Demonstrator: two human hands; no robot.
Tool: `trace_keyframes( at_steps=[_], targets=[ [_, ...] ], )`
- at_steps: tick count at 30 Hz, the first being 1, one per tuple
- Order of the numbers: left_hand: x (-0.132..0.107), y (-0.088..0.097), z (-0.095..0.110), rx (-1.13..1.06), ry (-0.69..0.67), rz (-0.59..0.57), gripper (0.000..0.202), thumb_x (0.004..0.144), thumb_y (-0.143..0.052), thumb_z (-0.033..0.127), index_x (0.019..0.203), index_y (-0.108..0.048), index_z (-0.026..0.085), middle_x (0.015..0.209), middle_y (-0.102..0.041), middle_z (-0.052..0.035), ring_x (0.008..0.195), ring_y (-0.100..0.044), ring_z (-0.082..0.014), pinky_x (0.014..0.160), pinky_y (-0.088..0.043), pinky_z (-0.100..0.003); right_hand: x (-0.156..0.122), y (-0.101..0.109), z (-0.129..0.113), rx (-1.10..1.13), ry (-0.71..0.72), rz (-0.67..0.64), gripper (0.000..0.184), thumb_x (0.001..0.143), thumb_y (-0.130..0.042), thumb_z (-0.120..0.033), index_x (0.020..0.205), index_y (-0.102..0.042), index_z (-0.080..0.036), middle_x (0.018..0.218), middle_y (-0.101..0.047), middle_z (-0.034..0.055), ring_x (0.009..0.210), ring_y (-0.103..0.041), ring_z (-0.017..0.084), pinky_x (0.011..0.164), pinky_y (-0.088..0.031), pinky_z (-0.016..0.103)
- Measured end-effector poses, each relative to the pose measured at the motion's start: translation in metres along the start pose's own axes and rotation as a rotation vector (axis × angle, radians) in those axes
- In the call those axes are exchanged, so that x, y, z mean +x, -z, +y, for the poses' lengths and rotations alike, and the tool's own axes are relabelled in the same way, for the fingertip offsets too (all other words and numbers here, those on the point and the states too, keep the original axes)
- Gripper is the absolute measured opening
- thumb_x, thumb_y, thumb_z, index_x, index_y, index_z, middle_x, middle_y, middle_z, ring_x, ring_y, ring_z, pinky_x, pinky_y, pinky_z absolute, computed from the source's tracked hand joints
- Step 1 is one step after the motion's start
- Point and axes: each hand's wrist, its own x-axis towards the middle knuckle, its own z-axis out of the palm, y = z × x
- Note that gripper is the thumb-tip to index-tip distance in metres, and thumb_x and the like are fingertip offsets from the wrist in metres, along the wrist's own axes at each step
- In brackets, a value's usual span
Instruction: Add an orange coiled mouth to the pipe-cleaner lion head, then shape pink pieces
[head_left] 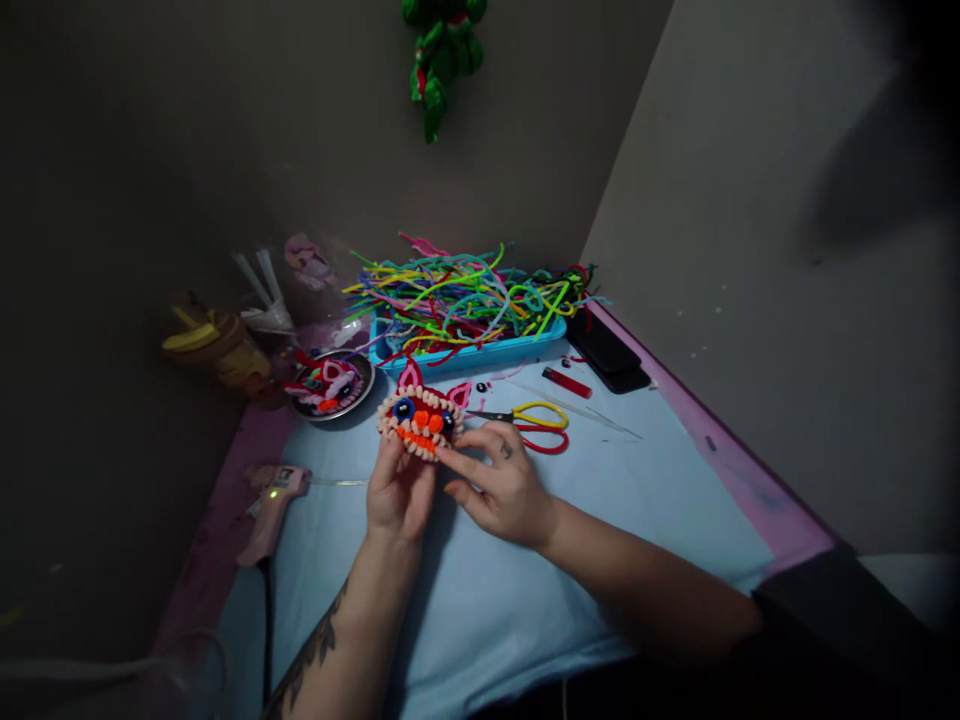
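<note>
A red pipe-cleaner animal head (424, 420) with pale trim, blue-rimmed eyes, pink ears and an orange mouth is held up over the table. My left hand (401, 490) grips it from below, thumb at its front left side. At its lower right, my right hand (504, 482) touches the mouth edge with an extended index finger; the other fingers are bent and apart. Just behind the right hand lie scissors (559, 428) with one yellow and one red handle loop. Close by is a small loose black-and-white eye piece (481, 388).
A blue tray (487, 352) overflows with colourful pipe cleaners (457, 295). At left are a round metal dish (364, 395) holding similar pieces and a pink glue gun (271, 515) with a lit green light. A red lighter (566, 383), tweezers (611, 422) and a black phone (606, 355) lie at right.
</note>
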Motion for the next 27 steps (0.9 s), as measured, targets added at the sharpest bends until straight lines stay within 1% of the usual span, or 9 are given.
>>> trace_keyframes(
  at_steps=[2,4,9,13,15,18,24,27],
  targets=[
    [0.0,-0.001,0.0,-0.002,0.008,-0.005,0.023,0.08,-0.071,0.03,0.102,-0.071,0.023,0.112,-0.073,-0.0046,0.115,-0.063,-0.0224,0.102,-0.048,-0.035,-0.001,0.001,0.001,0.016,0.004,0.022,0.032,0.089,-0.06,-0.029,0.12,-0.068,-0.024,0.102,-0.062,0.0082,0.1,-0.051,0.024,0.092,-0.046,0.042],
    [0.0,-0.001,0.0,-0.012,0.017,-0.019,0.026,0.08,-0.072,0.03,0.105,-0.07,0.023,0.113,-0.073,-0.0051,0.119,-0.06,-0.0235,0.106,-0.046,-0.038,-0.001,0.0,0.001,0.007,-0.024,0.05,0.03,0.089,-0.061,-0.028,0.118,-0.068,-0.026,0.097,-0.061,0.0072,0.098,-0.052,0.023,0.089,-0.047,0.042],
    [-0.002,-0.002,-0.003,-0.073,0.069,-0.053,0.03,0.077,-0.073,0.025,0.105,-0.068,0.018,0.112,-0.072,-0.0081,0.123,-0.057,-0.0251,0.112,-0.039,-0.04,0.0,-0.005,-0.002,-0.078,-0.13,0.116,0.016,0.087,-0.065,-0.03,0.101,-0.071,-0.024,0.093,-0.061,0.0071,0.096,-0.053,0.023,0.088,-0.048,0.041],
    [-0.004,0.0,-0.008,-0.077,0.112,-0.057,0.032,0.078,-0.072,0.024,0.109,-0.067,0.02,0.11,-0.072,-0.0068,0.124,-0.057,-0.0239,0.113,-0.037,-0.039,0.003,-0.01,-0.004,-0.123,-0.157,0.139,0.013,0.086,-0.067,-0.033,0.092,-0.069,-0.022,0.092,-0.062,0.0073,0.095,-0.053,0.023,0.088,-0.048,0.041],
    [-0.004,0.001,-0.01,-0.076,0.112,-0.056,0.031,0.078,-0.072,0.025,0.109,-0.067,0.021,0.11,-0.073,-0.006,0.122,-0.058,-0.0236,0.113,-0.037,-0.039,0.004,-0.011,-0.004,-0.138,-0.158,0.146,0.014,0.085,-0.068,-0.034,0.091,-0.068,-0.021,0.093,-0.062,0.0074,0.096,-0.053,0.024,0.089,-0.047,0.041],
    [-0.004,0.001,-0.013,-0.084,0.106,-0.046,0.027,0.077,-0.073,0.024,0.104,-0.069,0.02,0.107,-0.074,-0.0062,0.119,-0.061,-0.024,0.112,-0.038,-0.039,0.004,-0.012,-0.005,-0.144,-0.15,0.161,0.016,0.085,-0.069,-0.034,0.092,-0.067,-0.02,0.093,-0.063,0.0079,0.097,-0.053,0.024,0.089,-0.047,0.04],
    [-0.007,-0.002,-0.013,-0.078,0.095,-0.061,0.029,0.077,-0.073,0.023,0.106,-0.068,0.021,0.112,-0.072,-0.0073,0.122,-0.058,-0.0249,0.111,-0.039,-0.04,0.005,-0.014,-0.008,-0.145,-0.13,0.188,0.006,0.087,-0.066,-0.025,0.087,-0.065,-0.019,0.088,-0.064,0.0071,0.094,-0.054,0.023,0.088,-0.046,0.039],
    [-0.009,-0.005,-0.012,-0.079,0.08,-0.069,0.03,0.074,-0.077,0.023,0.104,-0.068,0.021,0.106,-0.073,-0.006,0.112,-0.063,-0.0237,0.106,-0.045,-0.038,0.004,-0.012,-0.007,-0.133,-0.121,0.181,0.008,0.087,-0.066,-0.027,0.089,-0.065,-0.02,0.088,-0.064,0.007,0.093,-0.054,0.023,0.088,-0.046,0.039]
  ],
)
